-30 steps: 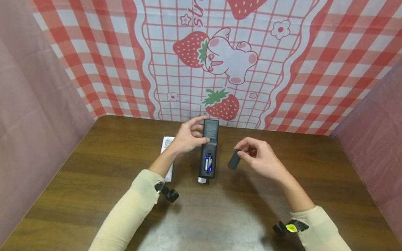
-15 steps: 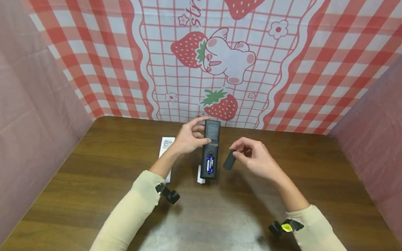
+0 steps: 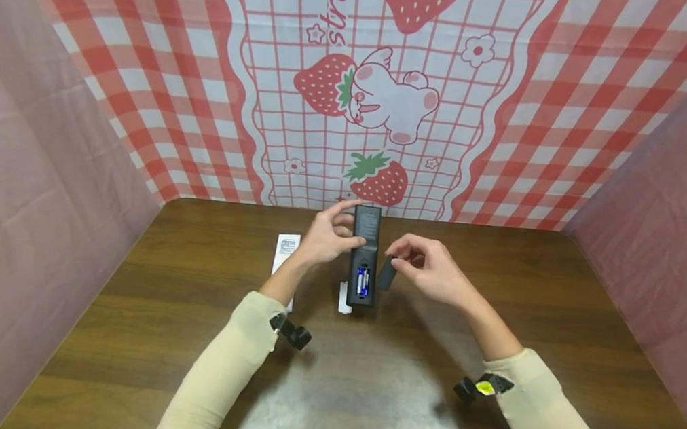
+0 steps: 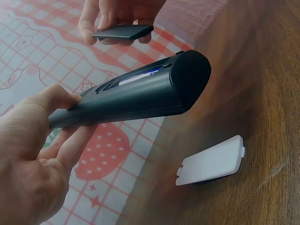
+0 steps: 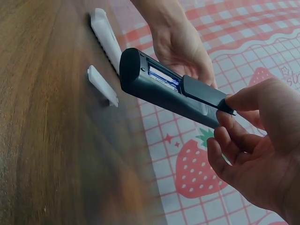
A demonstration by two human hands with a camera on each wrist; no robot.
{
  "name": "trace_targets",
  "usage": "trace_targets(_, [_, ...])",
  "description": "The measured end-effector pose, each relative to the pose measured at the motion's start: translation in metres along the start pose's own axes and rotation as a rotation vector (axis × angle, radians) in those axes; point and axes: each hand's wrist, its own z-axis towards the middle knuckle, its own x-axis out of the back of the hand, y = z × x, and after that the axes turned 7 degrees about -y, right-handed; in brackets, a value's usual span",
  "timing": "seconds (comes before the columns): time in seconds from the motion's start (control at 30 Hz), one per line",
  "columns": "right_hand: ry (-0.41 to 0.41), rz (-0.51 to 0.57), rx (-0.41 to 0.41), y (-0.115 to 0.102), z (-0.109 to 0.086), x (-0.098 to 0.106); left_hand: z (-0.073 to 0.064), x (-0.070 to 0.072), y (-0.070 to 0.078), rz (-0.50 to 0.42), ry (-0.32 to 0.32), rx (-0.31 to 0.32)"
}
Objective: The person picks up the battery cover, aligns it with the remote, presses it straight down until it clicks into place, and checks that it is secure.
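Observation:
My left hand (image 3: 327, 239) grips a black remote control (image 3: 366, 233) by its upper part, thumb on its back and fingers underneath. The remote is held above the table with its back facing up. In its uncovered compartment lie blue and white batteries (image 3: 363, 282), also seen as batteries (image 5: 163, 78) in the right wrist view. My right hand (image 3: 433, 269) pinches a black battery cover (image 3: 387, 273) between thumb and fingers, just right of the remote. In the left wrist view the cover (image 4: 124, 32) is apart from the remote (image 4: 136, 96).
A white battery cover (image 4: 213, 161) lies on the wooden table (image 3: 195, 365) below the remote. Left of it lies a white remote (image 3: 287, 245), partly hidden by my left arm. A strawberry-print cloth (image 3: 389, 109) hangs behind the table's far edge.
The remote, in my left hand, has shifted slightly right. My right hand has carried the black cover left, closer to the remote, and the cover now appears turned more edge-on.

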Motion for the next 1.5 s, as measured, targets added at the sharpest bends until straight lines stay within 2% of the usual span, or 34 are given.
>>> trace_targets(0.2, [0.003, 0.02, -0.004, 0.001, 0.002, -0.004, 0.001, -0.001, -0.001, 0.001, 0.001, -0.005])
trace_targets(0.57, [0.032, 0.053, 0.042, 0.001, 0.002, -0.013, -0.001, -0.002, 0.001, 0.006, 0.01, -0.002])
trace_targets(0.87, [0.012, 0.116, 0.034, 0.003, 0.002, -0.018, -0.002, 0.0, -0.001, -0.009, 0.012, -0.01])
trace_targets(1.5, [-0.021, 0.146, 0.039, 0.008, 0.004, -0.027, -0.001, 0.0, 0.0, -0.055, 0.01, 0.0])
